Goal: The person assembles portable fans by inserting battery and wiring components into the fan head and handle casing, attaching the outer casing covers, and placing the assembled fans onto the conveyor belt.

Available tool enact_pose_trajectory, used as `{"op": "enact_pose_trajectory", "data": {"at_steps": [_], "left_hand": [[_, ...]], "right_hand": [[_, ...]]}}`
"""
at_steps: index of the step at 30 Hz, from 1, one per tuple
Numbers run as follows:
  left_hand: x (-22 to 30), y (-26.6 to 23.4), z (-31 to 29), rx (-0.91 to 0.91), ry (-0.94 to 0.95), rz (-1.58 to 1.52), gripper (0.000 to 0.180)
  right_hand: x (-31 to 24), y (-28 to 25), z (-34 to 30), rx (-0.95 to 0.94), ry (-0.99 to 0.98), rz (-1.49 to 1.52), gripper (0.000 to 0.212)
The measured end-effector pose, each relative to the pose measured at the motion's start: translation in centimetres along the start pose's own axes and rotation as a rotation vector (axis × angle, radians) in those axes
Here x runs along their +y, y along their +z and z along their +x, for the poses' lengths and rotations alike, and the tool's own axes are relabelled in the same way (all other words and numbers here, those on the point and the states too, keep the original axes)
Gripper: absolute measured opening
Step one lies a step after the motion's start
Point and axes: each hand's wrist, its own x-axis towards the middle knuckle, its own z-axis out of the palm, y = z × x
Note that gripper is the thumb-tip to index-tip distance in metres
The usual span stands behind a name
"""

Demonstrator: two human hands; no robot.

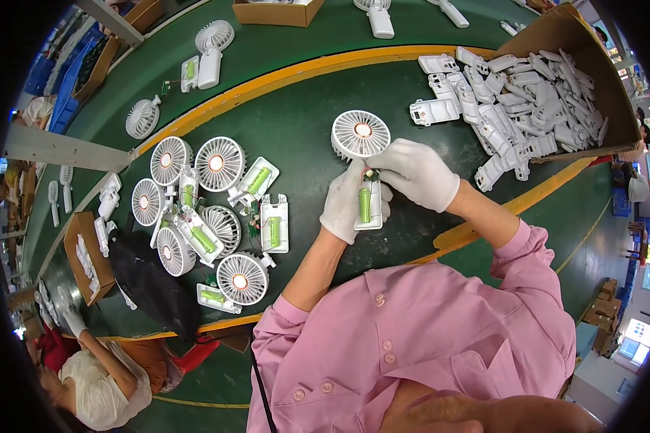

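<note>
A small white handheld fan (362,134) with an orange-centred round head is in front of me, its handle half lying open. Inside that handle a green battery cell (365,205) shows, with a small circuit board (370,175) above it. My left hand (344,202), in a white glove, wraps around the handle from the left. My right hand (416,173), gloved too, is closed at the fan's neck beside the circuit board. Its fingertips are partly hidden, so I cannot make out what they pinch.
Several fans with open handles (219,164) lie in a cluster on the left. A cardboard box (607,86) spills white handle covers (484,108) at the right. A black bag (152,278) and a small carton (88,258) sit far left, near a co-worker (105,382). Yellow strips edge the green table.
</note>
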Motion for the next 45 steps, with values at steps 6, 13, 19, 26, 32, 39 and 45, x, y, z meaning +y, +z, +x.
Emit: {"op": "enact_pose_trajectory", "data": {"at_steps": [6, 13, 19, 26, 32, 39, 45], "left_hand": [[-0.3, -0.2, 0.3, -0.010, 0.014, 0.028, 0.049], [-0.6, -0.4, 0.5, 0.017, 0.057, 0.040, 0.041], [-0.9, -0.7, 0.8, 0.046, 0.118, 0.187, 0.040], [-1.2, -0.3, 0.1, -0.185, 0.161, 0.233, 0.024], [-2.4, -0.3, 0.9, -0.217, 0.211, 0.242, 0.032], [-4.0, -0.5, 1.5, 0.050, 0.471, 0.728, 0.044], [-3.3, -0.7, 1.9, 0.000, 0.323, 0.627, 0.040]], "right_hand": [[-0.5, 1.0, -0.5, 0.102, -0.017, -0.203, 0.019], [-1.2, 1.3, -0.4, 0.124, -0.075, -0.340, 0.021], [-1.3, 1.7, -1.0, 0.117, -0.073, -0.395, 0.021], [-0.7, 0.9, -2.0, 0.009, -0.112, -0.455, 0.022], [-1.5, 0.0, -1.5, -0.064, -0.143, -0.548, 0.024], [-0.7, 1.5, -2.5, -0.020, -0.264, -0.561, 0.036], [0.6, 0.4, -1.8, -0.045, -0.283, -0.409, 0.037]]}}
